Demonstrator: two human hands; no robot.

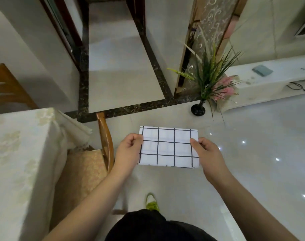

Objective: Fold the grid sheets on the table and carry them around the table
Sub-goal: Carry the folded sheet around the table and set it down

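Carrying step. You held the folded grid sheet [169, 146] level in front of you, above the floor, right of the table [18, 153]. Left hand [129, 152] and right hand [209, 153] each pinched a side edge; firm, even fingers would likely have kept the fold closed.

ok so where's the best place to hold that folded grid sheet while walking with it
By its two short side edges, as now: the left hand pinches the left edge and the right hand the right edge of the folded grid sheet, each coming in from its own side. The sheet is a flat, wide rectangle held in the air, so a pinch at both ends should keep it taut and the fold closed.
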